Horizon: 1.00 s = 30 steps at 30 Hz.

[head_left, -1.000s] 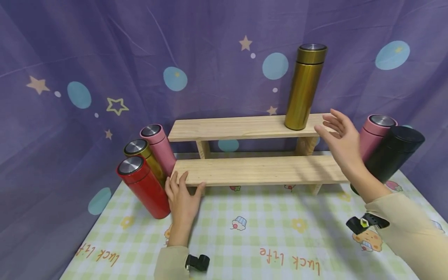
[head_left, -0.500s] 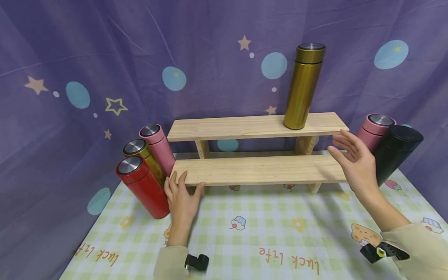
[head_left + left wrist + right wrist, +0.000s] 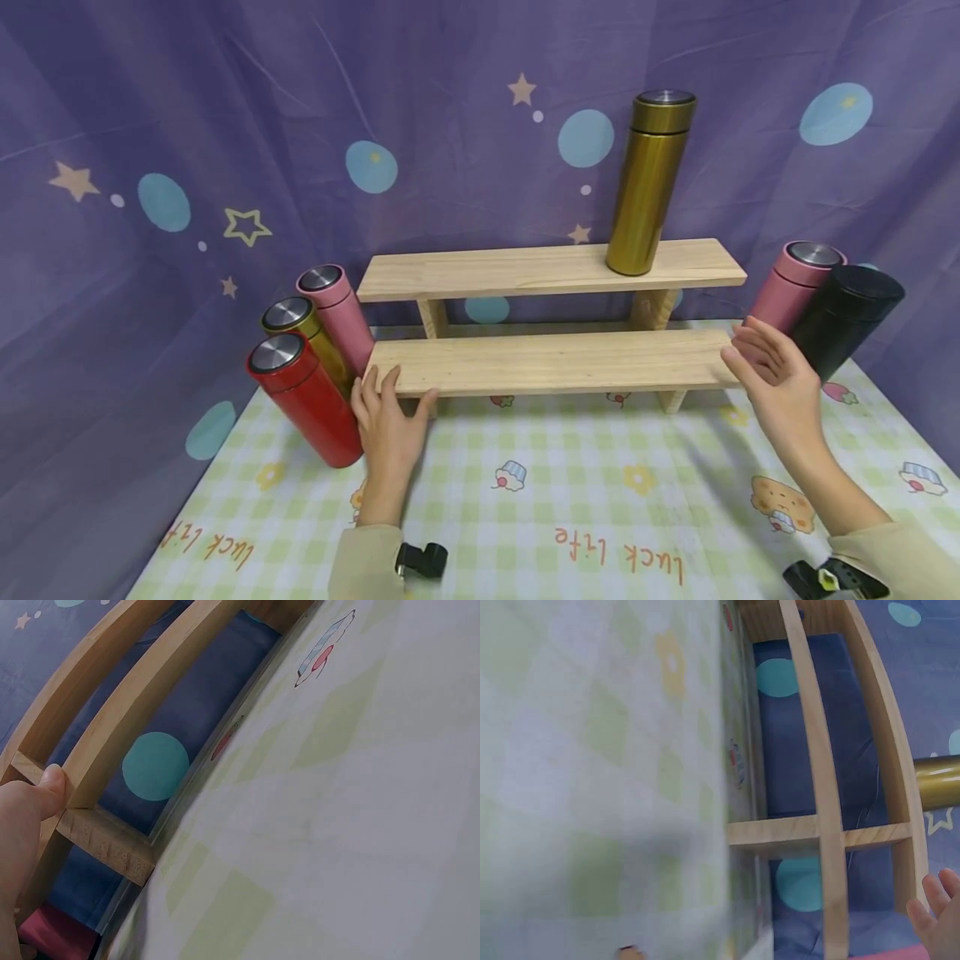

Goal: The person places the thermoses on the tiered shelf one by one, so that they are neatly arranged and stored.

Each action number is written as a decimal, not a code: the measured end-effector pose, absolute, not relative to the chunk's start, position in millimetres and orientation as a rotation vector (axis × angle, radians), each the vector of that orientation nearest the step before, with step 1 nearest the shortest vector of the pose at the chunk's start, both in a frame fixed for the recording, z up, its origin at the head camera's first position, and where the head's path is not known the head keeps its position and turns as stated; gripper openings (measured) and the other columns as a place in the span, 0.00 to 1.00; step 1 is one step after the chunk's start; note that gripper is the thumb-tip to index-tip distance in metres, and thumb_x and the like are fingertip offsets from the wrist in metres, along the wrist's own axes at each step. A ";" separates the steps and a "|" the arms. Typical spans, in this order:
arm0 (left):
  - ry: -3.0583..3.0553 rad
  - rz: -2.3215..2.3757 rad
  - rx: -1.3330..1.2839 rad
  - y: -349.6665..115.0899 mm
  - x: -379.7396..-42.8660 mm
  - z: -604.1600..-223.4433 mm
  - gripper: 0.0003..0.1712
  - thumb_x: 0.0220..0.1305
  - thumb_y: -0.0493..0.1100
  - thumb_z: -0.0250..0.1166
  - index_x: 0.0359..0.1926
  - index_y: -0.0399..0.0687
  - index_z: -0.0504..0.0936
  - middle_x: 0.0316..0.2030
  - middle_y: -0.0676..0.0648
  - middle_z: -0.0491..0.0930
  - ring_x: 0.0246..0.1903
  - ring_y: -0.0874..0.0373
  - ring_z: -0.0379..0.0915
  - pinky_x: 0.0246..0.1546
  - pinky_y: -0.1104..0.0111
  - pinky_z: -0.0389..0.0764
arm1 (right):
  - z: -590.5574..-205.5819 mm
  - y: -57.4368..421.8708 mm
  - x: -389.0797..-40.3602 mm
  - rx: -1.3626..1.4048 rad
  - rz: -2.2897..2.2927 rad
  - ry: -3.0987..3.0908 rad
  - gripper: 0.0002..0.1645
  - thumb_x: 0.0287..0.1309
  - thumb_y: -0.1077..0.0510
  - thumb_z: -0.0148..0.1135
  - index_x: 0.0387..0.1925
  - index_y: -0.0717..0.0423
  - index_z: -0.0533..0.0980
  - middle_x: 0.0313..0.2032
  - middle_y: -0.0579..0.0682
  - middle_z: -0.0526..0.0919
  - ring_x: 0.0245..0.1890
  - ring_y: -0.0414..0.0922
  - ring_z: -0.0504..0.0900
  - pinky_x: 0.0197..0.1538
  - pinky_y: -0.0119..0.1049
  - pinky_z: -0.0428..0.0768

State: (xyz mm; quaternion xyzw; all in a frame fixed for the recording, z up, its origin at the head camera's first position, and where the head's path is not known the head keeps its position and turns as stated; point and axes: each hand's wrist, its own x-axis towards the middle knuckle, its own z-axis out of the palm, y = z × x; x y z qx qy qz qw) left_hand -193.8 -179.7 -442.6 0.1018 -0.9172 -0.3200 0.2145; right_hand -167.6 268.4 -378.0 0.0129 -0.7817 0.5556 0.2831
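A two-tier wooden shelf (image 3: 555, 360) stands on the table. My left hand (image 3: 390, 429) holds its lower board at the left front corner; in the left wrist view the thumb (image 3: 51, 787) lies against the board's front edge. A tall gold thermos bottle (image 3: 649, 183) stands upright on the upper board, towards the right. My right hand (image 3: 783, 387) is by the lower board's right end with fingers loosely bent, holding nothing. Just behind it are a pink thermos bottle (image 3: 791, 283) and a black one (image 3: 843, 321), their lower parts hidden by the hand.
Left of the shelf stand a red thermos bottle (image 3: 311, 400), a shorter-looking gold bottle (image 3: 315, 342) and a pink bottle (image 3: 345, 317), close together. A checked tablecloth (image 3: 577, 467) covers the table, and a purple curtain (image 3: 465, 75) hangs behind.
My right hand has come down and to the right, from beside the tall gold bottle to the lower board's right end. The left hand and the bottles have stayed put.
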 end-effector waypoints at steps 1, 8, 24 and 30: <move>-2.544 -0.887 0.281 -179.7 -194.0 -442.2 0.43 0.60 0.64 0.67 0.70 0.51 0.66 0.75 0.42 0.49 0.75 0.43 0.32 0.62 0.36 0.60 | -380.7 270.0 -165.9 0.026 1.485 -2.099 0.31 0.65 0.63 0.63 0.68 0.52 0.69 0.53 0.36 0.79 0.52 0.33 0.77 0.51 0.18 0.70; -2.537 -0.883 0.267 -179.7 -194.5 -442.2 0.43 0.60 0.64 0.67 0.70 0.50 0.66 0.74 0.41 0.49 0.75 0.43 0.32 0.63 0.38 0.58 | -395.4 281.2 -154.6 -0.053 1.566 -2.060 0.31 0.64 0.65 0.63 0.68 0.51 0.69 0.54 0.38 0.80 0.52 0.32 0.77 0.50 0.17 0.70; -2.523 -0.882 0.265 -180.1 -193.6 -444.3 0.44 0.59 0.64 0.68 0.70 0.49 0.67 0.74 0.41 0.50 0.75 0.43 0.33 0.63 0.37 0.58 | -416.7 305.0 -134.7 -0.188 1.495 -2.151 0.33 0.66 0.62 0.62 0.70 0.51 0.66 0.53 0.29 0.78 0.51 0.24 0.75 0.49 0.14 0.68; -2.525 -0.893 0.268 -179.8 -194.0 -444.4 0.44 0.59 0.64 0.68 0.70 0.50 0.67 0.75 0.42 0.49 0.75 0.43 0.32 0.64 0.38 0.57 | -419.9 315.6 -131.4 -0.275 1.522 -2.120 0.33 0.65 0.61 0.63 0.70 0.50 0.67 0.51 0.27 0.79 0.48 0.23 0.75 0.46 0.12 0.69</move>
